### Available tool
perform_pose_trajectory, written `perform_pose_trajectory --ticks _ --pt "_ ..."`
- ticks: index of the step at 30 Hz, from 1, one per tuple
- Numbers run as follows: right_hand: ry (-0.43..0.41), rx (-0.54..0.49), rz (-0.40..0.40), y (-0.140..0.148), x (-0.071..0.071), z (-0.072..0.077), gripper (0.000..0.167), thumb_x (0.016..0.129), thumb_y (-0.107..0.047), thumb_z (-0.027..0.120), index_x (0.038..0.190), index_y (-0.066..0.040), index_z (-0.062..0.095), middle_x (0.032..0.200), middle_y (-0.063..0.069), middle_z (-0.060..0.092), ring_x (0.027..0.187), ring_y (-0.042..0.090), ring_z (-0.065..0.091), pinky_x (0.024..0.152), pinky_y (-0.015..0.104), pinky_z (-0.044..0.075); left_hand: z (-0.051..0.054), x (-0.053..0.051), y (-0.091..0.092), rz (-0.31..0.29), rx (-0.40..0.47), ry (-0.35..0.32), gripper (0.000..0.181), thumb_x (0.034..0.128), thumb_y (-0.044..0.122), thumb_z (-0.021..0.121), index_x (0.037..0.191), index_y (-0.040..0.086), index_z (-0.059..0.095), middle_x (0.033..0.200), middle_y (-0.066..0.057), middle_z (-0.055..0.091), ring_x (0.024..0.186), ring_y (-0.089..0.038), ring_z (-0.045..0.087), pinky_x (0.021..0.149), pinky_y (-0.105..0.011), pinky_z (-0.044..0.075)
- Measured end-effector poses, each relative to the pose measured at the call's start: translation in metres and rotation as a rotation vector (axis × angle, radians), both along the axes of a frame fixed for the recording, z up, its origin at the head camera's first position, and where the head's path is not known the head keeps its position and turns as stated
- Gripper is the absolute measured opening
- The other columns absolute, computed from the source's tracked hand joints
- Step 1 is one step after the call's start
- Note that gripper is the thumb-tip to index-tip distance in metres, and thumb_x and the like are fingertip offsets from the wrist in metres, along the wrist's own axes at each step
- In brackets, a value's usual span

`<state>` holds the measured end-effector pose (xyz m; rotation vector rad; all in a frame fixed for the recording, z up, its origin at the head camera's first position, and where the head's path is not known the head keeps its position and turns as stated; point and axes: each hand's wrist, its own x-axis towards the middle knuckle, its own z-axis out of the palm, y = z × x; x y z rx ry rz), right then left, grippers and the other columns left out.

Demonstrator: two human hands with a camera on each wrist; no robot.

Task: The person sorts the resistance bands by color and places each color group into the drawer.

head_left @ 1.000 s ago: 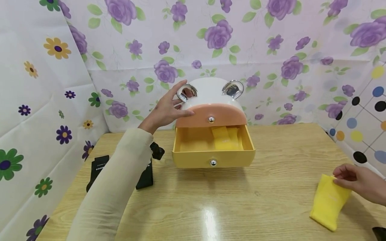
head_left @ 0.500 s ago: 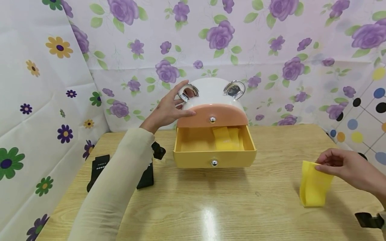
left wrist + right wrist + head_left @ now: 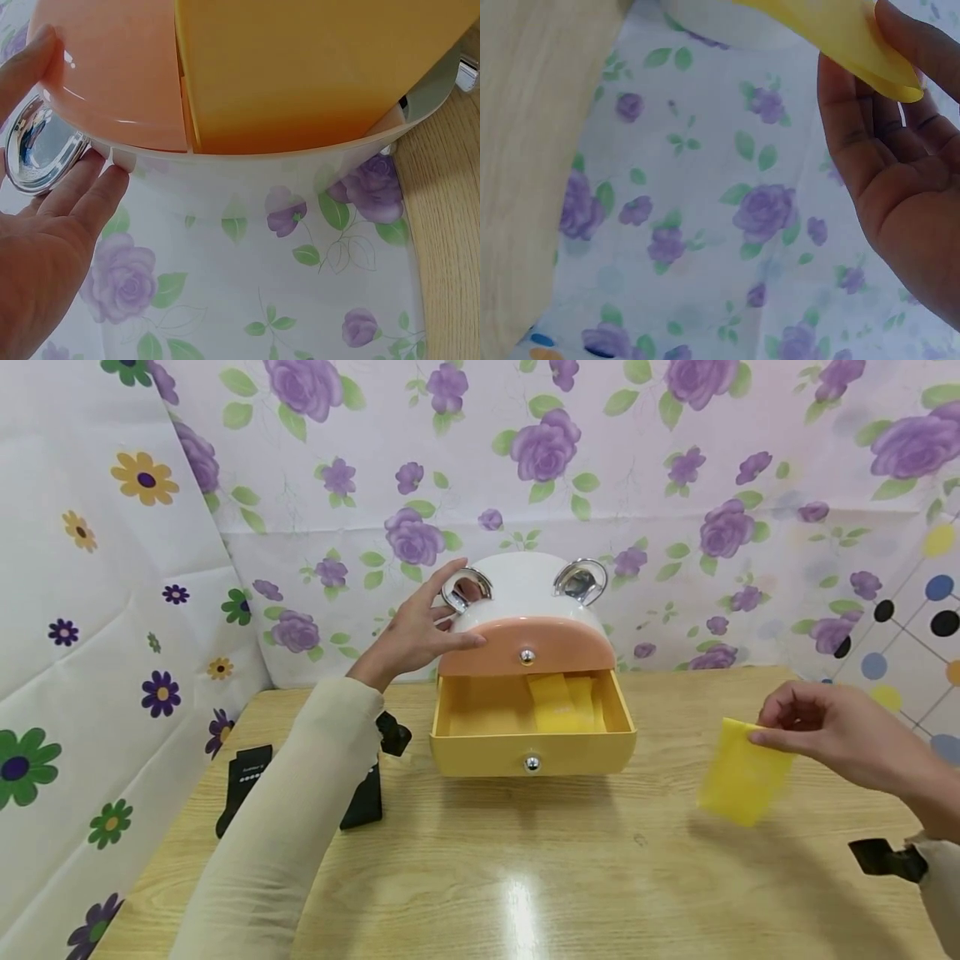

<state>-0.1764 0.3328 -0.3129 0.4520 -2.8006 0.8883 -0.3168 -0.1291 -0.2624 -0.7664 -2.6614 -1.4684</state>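
A white desktop drawer box with chrome ears stands at the back middle of the table. Its yellow lower drawer is pulled out, with folded yellow socks on the right inside. My left hand holds the box's left side, thumb on the orange upper drawer front and fingers by the left ear. My right hand pinches a folded yellow sock by its top edge, above the table to the right of the drawer. In the right wrist view, thumb and forefinger grip the sock.
Black socks lie on the left of the wooden table, with another black folded piece partly behind the left forearm. Flowered cloth hangs behind and on the left, dotted cloth on the right.
My right hand has lifted the yellow sock and carried it leftward and farther back, toward the drawer. The left hand and the box have stayed in place.
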Motion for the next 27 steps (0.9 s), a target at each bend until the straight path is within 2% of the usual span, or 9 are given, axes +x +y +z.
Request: perform_pose_trajectory --ticks 8,16,21,27 --pt "0.046 -0.056 0.071 -0.026 -0.011 0.036 0.012 0.088 -0.001 0.076 0.09 -0.007 0.066 0.081 0.002 0.064 0.062 0.015 0.058 0.052 0.021 0.046 0.0 0.001 0.0 -0.006 0.005 -0.008 0.101 0.0826 0.022 0.085 0.158 0.041 0.021 0.164 0.0 0.017 0.141 -0.036 0.038 0.11 -0.044 0.043" --pt "0.072 -0.082 0.011 -0.053 -0.027 0.071 0.009 0.089 -0.005 0.077 0.093 -0.004 0.069 0.085 0.005 0.067 0.067 0.014 0.065 0.059 0.018 0.052 0.0 -0.001 -0.001 -0.017 0.006 0.003 0.1 0.0834 0.021 0.084 0.159 0.039 0.021 0.164 0.0 0.017 0.142 -0.037 0.037 0.11 -0.045 0.042" --pt "0.085 -0.104 0.06 -0.066 -0.036 0.09 0.008 0.089 -0.007 0.076 0.093 -0.005 0.069 0.083 0.005 0.067 0.066 0.016 0.063 0.059 0.018 0.051 0.0 -0.002 -0.001 -0.018 0.005 0.002 0.1 0.0833 0.021 0.084 0.159 0.039 0.02 0.164 0.0 0.017 0.141 -0.037 0.038 0.111 -0.048 0.041" --pt "0.1 -0.114 0.094 -0.082 -0.044 0.11 0.01 0.09 -0.009 0.076 0.092 -0.004 0.069 0.082 0.005 0.069 0.068 0.016 0.065 0.062 0.017 0.053 0.0 0.0 -0.002 -0.018 0.009 0.001 0.1 0.083 0.021 0.084 0.158 0.039 0.021 0.164 -0.001 0.018 0.142 -0.037 0.038 0.111 -0.045 0.041"
